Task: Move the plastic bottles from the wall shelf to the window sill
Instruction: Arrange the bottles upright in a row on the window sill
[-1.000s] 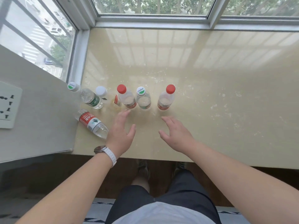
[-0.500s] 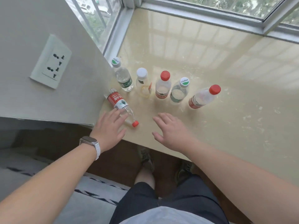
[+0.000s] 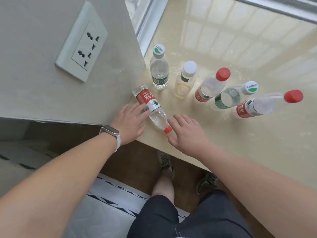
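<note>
Window sill [image 3: 231, 148]: fallen bottle [image 3: 151, 107] at nine o'clock. My left hand [image 3: 129, 122] and right hand [image 3: 187, 133] flank it, fingers [image 3: 179, 118] released (left touching it); I'd wrap mid-body, then upright it.

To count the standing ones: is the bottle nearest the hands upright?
No, the red-labelled bottle lies on its side on the window sill.
</note>
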Action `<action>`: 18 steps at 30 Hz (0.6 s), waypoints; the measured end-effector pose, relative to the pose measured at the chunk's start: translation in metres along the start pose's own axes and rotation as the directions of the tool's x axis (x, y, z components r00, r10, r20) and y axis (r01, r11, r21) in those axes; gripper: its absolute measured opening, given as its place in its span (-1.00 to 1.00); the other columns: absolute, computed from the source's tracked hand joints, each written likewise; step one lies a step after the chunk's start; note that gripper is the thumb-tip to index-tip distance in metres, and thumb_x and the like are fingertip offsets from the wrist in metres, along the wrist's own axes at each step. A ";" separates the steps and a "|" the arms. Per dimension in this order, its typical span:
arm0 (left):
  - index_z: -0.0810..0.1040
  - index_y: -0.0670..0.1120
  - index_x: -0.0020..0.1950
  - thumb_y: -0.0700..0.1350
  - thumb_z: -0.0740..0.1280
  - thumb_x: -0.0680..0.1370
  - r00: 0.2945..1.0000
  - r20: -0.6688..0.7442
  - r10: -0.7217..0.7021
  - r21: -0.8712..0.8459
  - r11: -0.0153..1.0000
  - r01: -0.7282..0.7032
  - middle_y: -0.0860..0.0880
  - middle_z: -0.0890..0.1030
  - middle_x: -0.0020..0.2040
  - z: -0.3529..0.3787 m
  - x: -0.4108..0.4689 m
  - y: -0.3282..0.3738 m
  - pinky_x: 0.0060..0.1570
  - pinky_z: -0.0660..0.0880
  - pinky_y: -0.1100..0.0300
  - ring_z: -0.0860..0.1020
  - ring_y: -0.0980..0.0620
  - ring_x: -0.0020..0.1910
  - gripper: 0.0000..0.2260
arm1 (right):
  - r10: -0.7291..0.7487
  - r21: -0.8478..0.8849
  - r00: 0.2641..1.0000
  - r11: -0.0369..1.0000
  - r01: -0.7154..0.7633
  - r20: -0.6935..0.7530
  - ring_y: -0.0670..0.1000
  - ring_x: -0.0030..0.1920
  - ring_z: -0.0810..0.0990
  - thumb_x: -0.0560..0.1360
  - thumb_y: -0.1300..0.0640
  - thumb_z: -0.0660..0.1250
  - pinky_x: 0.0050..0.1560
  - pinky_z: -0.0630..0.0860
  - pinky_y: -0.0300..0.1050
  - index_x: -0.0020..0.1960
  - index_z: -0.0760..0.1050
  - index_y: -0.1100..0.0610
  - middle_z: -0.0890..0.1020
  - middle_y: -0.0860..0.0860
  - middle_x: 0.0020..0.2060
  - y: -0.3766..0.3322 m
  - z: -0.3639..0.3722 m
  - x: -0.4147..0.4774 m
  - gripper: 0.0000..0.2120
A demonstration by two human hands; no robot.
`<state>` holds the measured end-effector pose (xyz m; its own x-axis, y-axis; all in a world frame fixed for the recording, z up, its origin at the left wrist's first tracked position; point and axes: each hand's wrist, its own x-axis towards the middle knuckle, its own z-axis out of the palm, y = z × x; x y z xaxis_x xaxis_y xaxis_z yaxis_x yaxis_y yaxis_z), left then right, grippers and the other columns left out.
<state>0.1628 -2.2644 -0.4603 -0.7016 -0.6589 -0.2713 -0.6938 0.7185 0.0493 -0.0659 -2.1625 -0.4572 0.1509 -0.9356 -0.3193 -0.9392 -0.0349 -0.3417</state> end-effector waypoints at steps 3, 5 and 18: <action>0.54 -0.12 0.36 -0.09 0.58 0.34 0.999 -0.019 0.044 0.012 0.999 -0.044 -0.23 0.57 0.32 0.013 0.016 -0.012 0.25 0.45 -0.24 0.55 -0.26 0.29 -0.40 | 0.031 0.015 0.999 0.999 -0.031 0.017 0.22 0.08 0.59 0.42 -0.07 0.33 0.02 0.54 0.06 0.24 0.55 0.16 0.62 0.14 0.09 -0.003 0.017 0.016 -0.53; 0.52 -0.11 0.37 -0.09 0.57 0.33 0.995 -0.019 0.100 0.032 0.994 -0.100 -0.24 0.55 0.33 0.021 0.029 -0.014 0.27 0.44 -0.22 0.53 -0.27 0.30 -0.38 | 0.080 0.021 0.996 0.997 -0.081 0.039 0.22 0.05 0.60 0.40 -0.06 0.39 -0.03 0.56 0.07 0.23 0.55 0.17 0.62 0.12 0.05 -0.003 0.026 0.023 -0.52; 0.52 -0.12 0.22 -0.31 0.41 0.31 0.947 0.046 0.317 0.151 0.935 -0.321 -0.22 0.56 0.20 0.043 0.083 -0.023 0.30 0.33 -0.21 0.48 -0.29 0.27 -0.53 | 0.288 0.209 0.956 0.932 -0.295 0.061 0.13 0.34 0.44 0.54 -0.24 0.27 0.25 0.40 0.04 0.47 0.34 0.12 0.49 0.07 0.35 0.012 0.044 0.030 -0.37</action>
<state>0.1270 -2.3264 -0.5251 -0.8771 -0.3859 -0.2860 -0.3993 0.9167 -0.0122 -0.0588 -2.1754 -0.5101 -0.1080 -0.8828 -0.4571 -0.8558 0.3165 -0.4092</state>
